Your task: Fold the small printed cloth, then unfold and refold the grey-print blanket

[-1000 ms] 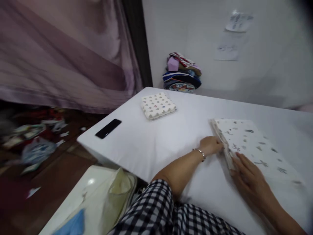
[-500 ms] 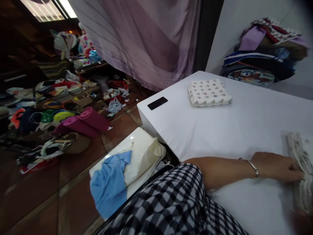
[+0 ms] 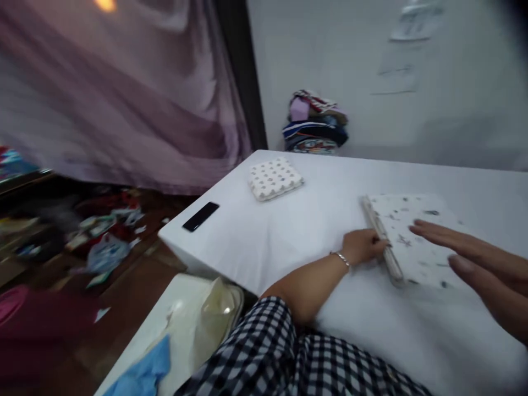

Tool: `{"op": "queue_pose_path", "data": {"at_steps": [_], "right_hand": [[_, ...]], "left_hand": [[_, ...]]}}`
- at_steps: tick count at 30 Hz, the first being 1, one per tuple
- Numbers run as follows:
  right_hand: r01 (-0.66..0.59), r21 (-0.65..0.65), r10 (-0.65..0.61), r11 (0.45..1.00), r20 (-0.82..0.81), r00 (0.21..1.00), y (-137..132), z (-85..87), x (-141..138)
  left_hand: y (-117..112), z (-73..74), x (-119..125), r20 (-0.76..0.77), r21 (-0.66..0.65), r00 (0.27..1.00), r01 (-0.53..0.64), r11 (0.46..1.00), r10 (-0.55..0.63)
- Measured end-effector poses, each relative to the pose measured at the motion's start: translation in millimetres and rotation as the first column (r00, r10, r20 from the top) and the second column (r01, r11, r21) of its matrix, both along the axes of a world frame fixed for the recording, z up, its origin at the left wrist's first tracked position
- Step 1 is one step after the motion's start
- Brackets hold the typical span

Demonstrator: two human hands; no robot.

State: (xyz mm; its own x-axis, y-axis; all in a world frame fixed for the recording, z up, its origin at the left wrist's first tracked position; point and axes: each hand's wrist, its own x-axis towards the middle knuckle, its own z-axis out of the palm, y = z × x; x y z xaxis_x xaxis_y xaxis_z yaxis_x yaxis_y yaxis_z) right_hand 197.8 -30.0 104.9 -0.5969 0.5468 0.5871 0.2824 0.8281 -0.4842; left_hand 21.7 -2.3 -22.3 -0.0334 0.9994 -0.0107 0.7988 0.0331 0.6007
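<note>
A folded white cloth with small grey prints [image 3: 412, 236] lies on the white table [image 3: 313, 220]. My left hand [image 3: 363, 246], with a silver bracelet on the wrist, rests against the cloth's folded left edge, fingers curled onto it. My right hand [image 3: 474, 261] hovers flat just above the cloth's right part, fingers stretched out and holding nothing. A smaller folded cloth with a dotted print [image 3: 275, 177] lies farther back on the table. A black phone [image 3: 201, 216] lies near the table's left corner.
A pile of folded colourful clothes [image 3: 315, 124] sits against the white wall. A purple curtain [image 3: 124, 110] hangs at the left. Scattered items [image 3: 103, 242] litter the brown floor. A white box with a blue cloth [image 3: 181, 341] stands below the table's edge.
The view swung left toward the cluttered floor and came back to the table. My right hand has lifted off the printed cloth and now hovers flat above it. My left hand stays at the edge.
</note>
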Motion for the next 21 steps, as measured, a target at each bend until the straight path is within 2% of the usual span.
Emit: {"op": "queue_pose_path", "data": {"at_steps": [2,4,6,9,11,13,16,21], "right_hand": [[-0.041,-0.008,0.041,0.999,-0.083,0.996,-8.7,20.8,-7.0],[-0.018,0.027,0.021,0.999,-0.107,0.994,-4.4,18.8,-8.1],[0.054,0.028,-0.053,0.998,-0.028,0.998,6.6,-3.6,-3.7],[0.203,0.133,-0.225,0.97,0.181,0.957,19.1,-58.4,4.0],[0.188,0.165,-0.239,0.968,0.388,0.89,18.7,-95.1,5.3],[0.148,0.186,-0.222,0.971,0.491,0.842,12.8,-122.5,4.4],[0.141,0.228,-0.241,0.964,0.51,0.826,3.1,-139.8,3.6],[0.149,0.281,-0.273,0.948,0.478,0.835,0.1,-139.4,4.9]], "left_hand": [[-1.8,3.6,-1.8,-0.005,0.067,1.0,0.003,0.998,-0.003],[-1.5,5.7,-2.5,0.011,0.081,0.999,-0.044,0.996,0.043],[-0.1,6.0,-1.7,0.003,0.055,0.997,-0.073,0.996,0.073],[2.3,4.5,1.4,-0.036,0.052,0.995,-0.087,0.995,0.089],[3.3,4.1,3.2,-0.044,0.07,0.994,-0.094,0.993,0.097],[3.5,4.3,3.8,-0.029,0.081,0.994,-0.104,0.991,0.106],[3.3,4.3,1.9,0.032,0.073,0.993,-0.113,0.991,0.111],[13.9,4.2,-8.3,0.203,0.034,0.966,-0.168,0.985,0.157]]}}
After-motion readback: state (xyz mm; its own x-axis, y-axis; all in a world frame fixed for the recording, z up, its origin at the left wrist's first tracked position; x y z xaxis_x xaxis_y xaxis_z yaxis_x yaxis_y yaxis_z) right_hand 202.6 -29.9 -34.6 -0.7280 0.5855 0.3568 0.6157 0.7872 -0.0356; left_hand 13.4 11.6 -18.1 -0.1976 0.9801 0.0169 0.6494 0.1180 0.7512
